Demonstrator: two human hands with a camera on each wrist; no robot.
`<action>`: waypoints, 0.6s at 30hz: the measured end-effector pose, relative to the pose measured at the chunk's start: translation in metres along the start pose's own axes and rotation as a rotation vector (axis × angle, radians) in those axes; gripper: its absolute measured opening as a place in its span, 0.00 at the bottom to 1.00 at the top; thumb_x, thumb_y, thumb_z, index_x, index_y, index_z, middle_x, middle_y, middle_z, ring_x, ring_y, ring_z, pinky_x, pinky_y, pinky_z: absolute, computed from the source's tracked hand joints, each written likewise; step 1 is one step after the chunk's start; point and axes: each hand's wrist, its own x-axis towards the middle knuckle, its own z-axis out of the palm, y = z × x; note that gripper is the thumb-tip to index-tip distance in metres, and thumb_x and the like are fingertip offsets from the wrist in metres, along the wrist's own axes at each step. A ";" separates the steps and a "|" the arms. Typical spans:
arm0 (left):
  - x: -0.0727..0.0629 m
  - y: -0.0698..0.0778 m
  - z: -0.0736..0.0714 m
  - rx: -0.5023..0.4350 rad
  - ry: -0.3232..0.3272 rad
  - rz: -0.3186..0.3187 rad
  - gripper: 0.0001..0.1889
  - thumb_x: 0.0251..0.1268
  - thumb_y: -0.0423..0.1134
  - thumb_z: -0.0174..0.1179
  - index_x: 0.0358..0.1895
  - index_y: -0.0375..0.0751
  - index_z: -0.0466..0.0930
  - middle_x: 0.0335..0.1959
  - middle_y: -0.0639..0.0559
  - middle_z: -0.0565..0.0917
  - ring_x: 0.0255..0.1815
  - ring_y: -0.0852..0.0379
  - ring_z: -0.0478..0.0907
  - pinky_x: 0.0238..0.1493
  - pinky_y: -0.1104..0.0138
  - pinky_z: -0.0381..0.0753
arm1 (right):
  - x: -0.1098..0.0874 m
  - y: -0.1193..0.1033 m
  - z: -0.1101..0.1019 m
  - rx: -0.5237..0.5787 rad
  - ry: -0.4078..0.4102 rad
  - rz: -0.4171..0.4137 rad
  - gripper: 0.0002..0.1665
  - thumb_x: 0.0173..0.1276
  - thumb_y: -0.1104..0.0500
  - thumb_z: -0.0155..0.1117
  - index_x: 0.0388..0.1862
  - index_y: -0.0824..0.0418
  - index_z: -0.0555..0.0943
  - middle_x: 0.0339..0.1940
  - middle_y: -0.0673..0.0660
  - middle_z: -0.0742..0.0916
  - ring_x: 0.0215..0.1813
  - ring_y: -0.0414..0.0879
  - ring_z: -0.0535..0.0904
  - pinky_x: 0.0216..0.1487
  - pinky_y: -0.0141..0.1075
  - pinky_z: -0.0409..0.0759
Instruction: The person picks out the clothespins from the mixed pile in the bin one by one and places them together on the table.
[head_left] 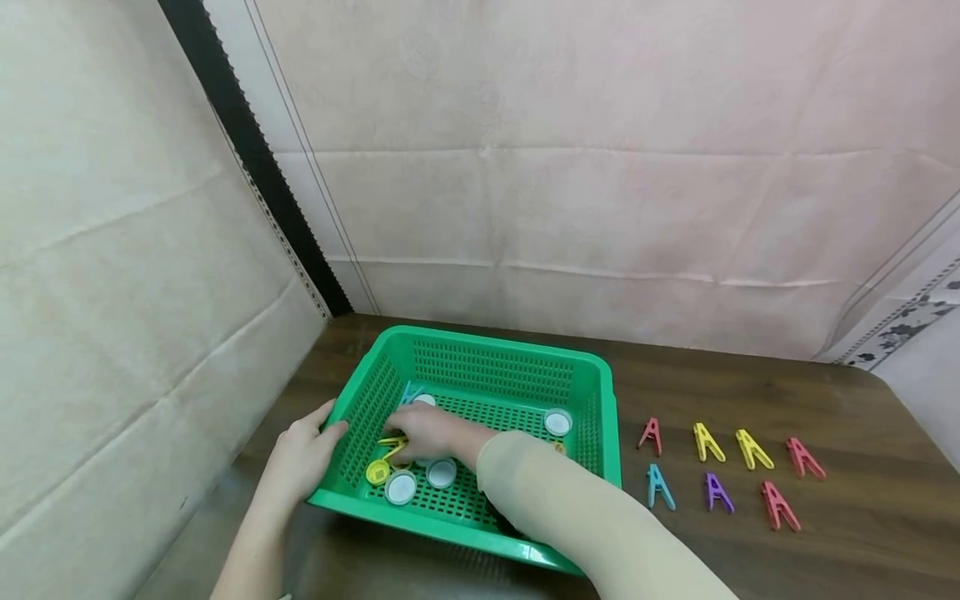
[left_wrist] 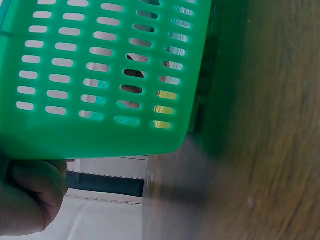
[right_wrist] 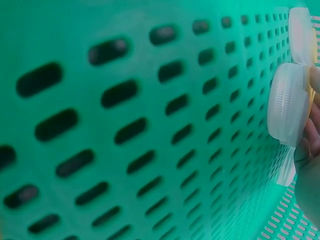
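A green perforated plastic basket [head_left: 480, 546] sits on the wooden table. My left hand [head_left: 300, 454] grips its left rim, thumb over the edge; the left wrist view shows that hand [left_wrist: 37, 192] at the basket's end wall [left_wrist: 100, 137]. My right hand [head_left: 427, 433] reaches down inside, at the left part of the basket. A yellow clothespin [head_left: 392, 441] shows between its finger and thumb. Close around it lie a yellow cap [head_left: 378, 472], white round caps [head_left: 401, 487] and a blue clothespin [head_left: 409, 393]. In the right wrist view the fingers [right_wrist: 315, 132] are beside a white cap [right_wrist: 287, 102].
Right of the basket, clothespins lie in two rows on the table: red [head_left: 652, 436], yellow [head_left: 708, 442], blue [head_left: 659, 487] and purple [head_left: 717, 492] among them. Another white cap [head_left: 557, 422] is at the basket's right end. Cloth-covered walls [head_left: 570, 208] stand behind and left.
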 end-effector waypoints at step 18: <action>-0.001 0.001 -0.001 0.018 0.007 0.000 0.32 0.72 0.51 0.45 0.72 0.35 0.55 0.56 0.33 0.74 0.32 0.52 0.75 0.31 0.61 0.71 | -0.003 0.000 -0.004 0.003 -0.033 -0.003 0.23 0.64 0.49 0.64 0.57 0.52 0.78 0.46 0.44 0.78 0.44 0.34 0.70 0.44 0.27 0.70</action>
